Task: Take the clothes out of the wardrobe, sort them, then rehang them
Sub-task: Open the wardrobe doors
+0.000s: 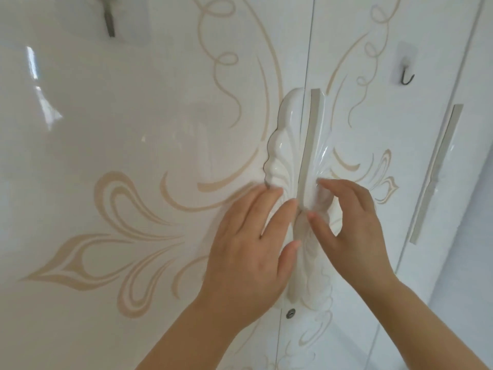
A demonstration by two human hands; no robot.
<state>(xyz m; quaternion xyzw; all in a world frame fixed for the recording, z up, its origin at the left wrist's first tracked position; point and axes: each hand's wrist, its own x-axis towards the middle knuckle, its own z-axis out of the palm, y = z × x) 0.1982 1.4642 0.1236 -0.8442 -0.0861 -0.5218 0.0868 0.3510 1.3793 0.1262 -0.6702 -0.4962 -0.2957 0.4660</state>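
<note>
The wardrobe fills the whole view, and its glossy white doors are closed, so no clothes are visible. At 11 o'clock a grey piece hangs near the top edge (I cannot tell what it is). The left door carries beige painted swirls and leaf shapes that spread from 8 o'clock toward the centre.

The left hand comes up from 6 o'clock. Its fingers are nearly straight and a little apart, and they lie flat over the lower part of the left handle, with the thumb tip close to the seam between the doors. This handle is a raised, shell-shaped white moulding. Its long axis runs up and down, from 12 to 6 o'clock, and it leans slightly to the right at the top. Under the hand, at 6 o'clock, a small round keyhole sits on the left door, just beside the seam.

A grey strip runs along the seam, parallel to the handles. Just to its right is the right handle on the right door, with the same upright axis. The right hand enters from 5 o'clock. Its fingers are bent over this handle and its thumb stands at the seam side, so it holds the handle in a narrow grip. The two hands are near each other but apart.

At 1 o'clock a dark hook on a clear pad is stuck to the right door. At 3 o'clock a second grey strip runs along the next seam.
</note>
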